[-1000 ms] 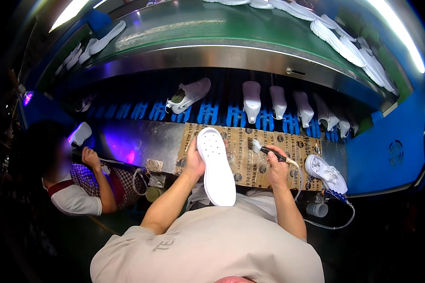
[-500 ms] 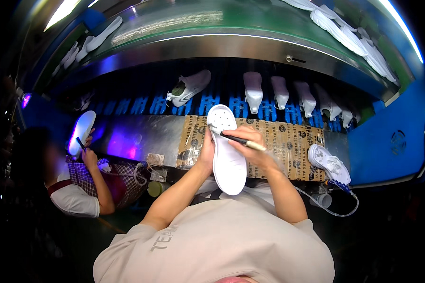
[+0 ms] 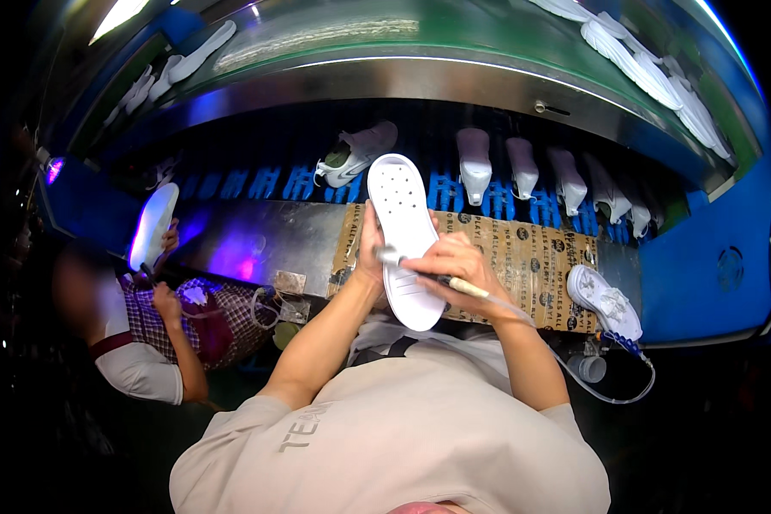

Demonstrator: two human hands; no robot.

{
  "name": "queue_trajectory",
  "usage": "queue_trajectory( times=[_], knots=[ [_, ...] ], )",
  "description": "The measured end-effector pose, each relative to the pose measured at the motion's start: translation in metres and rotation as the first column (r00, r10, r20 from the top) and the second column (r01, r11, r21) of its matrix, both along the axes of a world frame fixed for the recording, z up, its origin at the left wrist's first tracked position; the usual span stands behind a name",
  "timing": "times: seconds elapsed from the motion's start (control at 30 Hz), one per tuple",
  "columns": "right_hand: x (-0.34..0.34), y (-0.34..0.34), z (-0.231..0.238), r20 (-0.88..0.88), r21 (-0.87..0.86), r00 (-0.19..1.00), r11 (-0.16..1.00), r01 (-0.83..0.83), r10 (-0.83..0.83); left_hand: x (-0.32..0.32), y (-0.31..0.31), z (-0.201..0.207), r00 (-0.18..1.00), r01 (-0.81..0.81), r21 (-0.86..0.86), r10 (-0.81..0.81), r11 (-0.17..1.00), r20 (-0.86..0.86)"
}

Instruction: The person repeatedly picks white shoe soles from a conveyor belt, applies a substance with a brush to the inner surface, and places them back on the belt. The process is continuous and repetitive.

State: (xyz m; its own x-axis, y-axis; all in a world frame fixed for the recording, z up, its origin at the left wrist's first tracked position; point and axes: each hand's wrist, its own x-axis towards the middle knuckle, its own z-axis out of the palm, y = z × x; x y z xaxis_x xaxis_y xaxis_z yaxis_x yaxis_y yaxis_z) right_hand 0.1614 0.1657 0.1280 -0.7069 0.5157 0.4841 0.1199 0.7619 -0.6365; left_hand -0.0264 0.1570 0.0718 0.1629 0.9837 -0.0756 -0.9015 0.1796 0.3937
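A white shoe sole [image 3: 405, 221] is held up in front of my chest, its inner face toward me. Small holes dot its far end, and a few lines mark the nearer part. My left hand [image 3: 369, 250] is closed round the sole's left edge. In my right hand [image 3: 464, 264] is a brush [image 3: 463, 286] with a dark and pale handle and a thin clear hose at its back end. The brush head lies over the sole's left edge, just beside my left fingers, and looks blurred.
Cardboard [image 3: 522, 257] covers part of the metal bench. Behind it, several white shoe uppers [image 3: 474, 167] stand on a blue rack. A lace-covered white sole [image 3: 604, 300] rests at right. White soles [image 3: 634, 73] ride the green belt above. At left, a co-worker [image 3: 158, 325] brushes another sole.
The brush has moved from the holed far end of the sole toward its middle, by the left edge. The sole sits slightly farther from me. The co-worker's brush hand has dropped slightly.
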Motion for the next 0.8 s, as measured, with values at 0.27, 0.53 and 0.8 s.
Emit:
queue_trajectory(
  times=[0.27,0.53,0.8],
  knots=[
    [0.015,-0.013,0.025,0.018,-0.185,0.985,0.969,-0.167,0.173,-0.023,0.03,0.043,0.998,-0.023,0.104,0.029,0.994,-0.061],
    [0.03,-0.012,0.029,-0.012,-0.268,0.938,0.903,-0.336,0.346,-0.033,0.063,0.075,0.945,0.273,0.221,-0.218,0.936,-0.244],
    [0.038,-0.016,0.042,0.133,-0.225,0.941,0.934,-0.278,0.312,-0.01,0.088,0.089,0.482,0.462,-0.021,-0.271,0.886,-0.833]
  ],
)
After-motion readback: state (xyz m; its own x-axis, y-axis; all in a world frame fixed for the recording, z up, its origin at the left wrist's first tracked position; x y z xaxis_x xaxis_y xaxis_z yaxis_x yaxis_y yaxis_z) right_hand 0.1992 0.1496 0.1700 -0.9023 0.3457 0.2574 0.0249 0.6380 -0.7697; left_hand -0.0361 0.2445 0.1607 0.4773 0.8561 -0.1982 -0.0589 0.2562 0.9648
